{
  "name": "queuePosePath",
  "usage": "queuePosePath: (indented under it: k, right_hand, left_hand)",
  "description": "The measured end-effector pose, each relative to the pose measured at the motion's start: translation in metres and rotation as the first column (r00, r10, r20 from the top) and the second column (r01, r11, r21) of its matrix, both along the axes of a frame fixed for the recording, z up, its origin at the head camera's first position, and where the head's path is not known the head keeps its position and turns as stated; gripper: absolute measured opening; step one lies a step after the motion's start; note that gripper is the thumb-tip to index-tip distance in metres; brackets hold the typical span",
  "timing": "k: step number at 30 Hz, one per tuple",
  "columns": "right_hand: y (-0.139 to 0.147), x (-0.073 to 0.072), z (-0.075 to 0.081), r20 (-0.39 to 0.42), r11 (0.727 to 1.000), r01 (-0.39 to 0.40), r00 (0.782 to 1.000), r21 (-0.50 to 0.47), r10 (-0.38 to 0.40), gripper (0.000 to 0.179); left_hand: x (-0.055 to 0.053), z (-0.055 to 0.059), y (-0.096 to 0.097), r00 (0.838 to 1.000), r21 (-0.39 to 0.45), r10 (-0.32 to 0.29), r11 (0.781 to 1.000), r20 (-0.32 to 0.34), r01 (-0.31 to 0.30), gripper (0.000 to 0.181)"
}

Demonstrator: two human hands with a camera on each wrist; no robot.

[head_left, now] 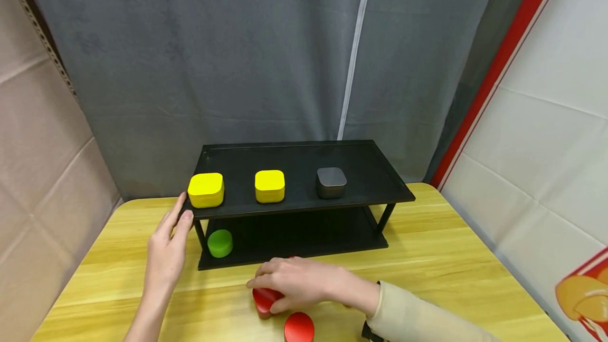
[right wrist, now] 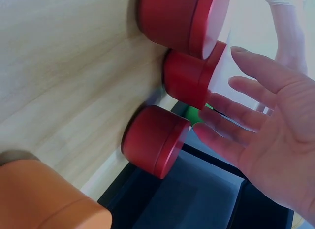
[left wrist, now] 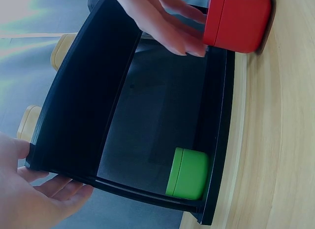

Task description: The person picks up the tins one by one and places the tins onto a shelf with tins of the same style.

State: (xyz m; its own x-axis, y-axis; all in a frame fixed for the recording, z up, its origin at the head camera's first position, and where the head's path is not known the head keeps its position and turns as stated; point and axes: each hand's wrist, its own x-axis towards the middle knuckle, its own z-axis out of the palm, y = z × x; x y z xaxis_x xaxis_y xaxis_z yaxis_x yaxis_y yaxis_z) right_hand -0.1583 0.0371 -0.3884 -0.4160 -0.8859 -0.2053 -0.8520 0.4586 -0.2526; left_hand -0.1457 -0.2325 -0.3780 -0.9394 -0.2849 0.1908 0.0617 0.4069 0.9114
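Observation:
My left hand (head_left: 165, 249) holds the front left corner of a black two-tier shelf (head_left: 304, 157). In the left wrist view its thumb and fingers lie on either side of the upper board. My right hand (head_left: 304, 281) hovers over several red tins, fingers loosely extended and nothing between them. One red tin (head_left: 266, 300) shows under its fingers and thumb, and a round red tin (head_left: 299, 326) sits nearer. The right wrist view has three red tins, one of them (right wrist: 155, 140) near the fingertips. A green tin (head_left: 220, 243) stands on the lower board's left end.
Two yellow tins (head_left: 206, 190) and a dark grey tin (head_left: 331, 182) stand along the upper board. An orange tin (right wrist: 49, 197) rests on the wooden table (head_left: 427, 257) in the right wrist view. A grey curtain (head_left: 237, 67) hangs behind; pale panels flank the table.

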Motion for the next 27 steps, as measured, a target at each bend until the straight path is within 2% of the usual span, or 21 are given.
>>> queuePosePath:
  k: [16, 27]
  right_hand:
    - [-0.003, -0.003, -0.010, -0.027, 0.999, -0.049, 0.998, 0.012, 0.049, 0.055]
    - [-0.004, -0.004, -0.008, -0.070, 0.998, -0.066, 0.995, 0.001, 0.066, 0.053]
  left_hand:
    - [0.000, 0.000, 0.001, 1.000, -0.005, 0.007, 1.000, 0.006, -0.007, 0.049]
    - [0.000, 0.000, 0.001, 1.000, 0.001, 0.007, 1.000, 0.010, -0.007, 0.050]
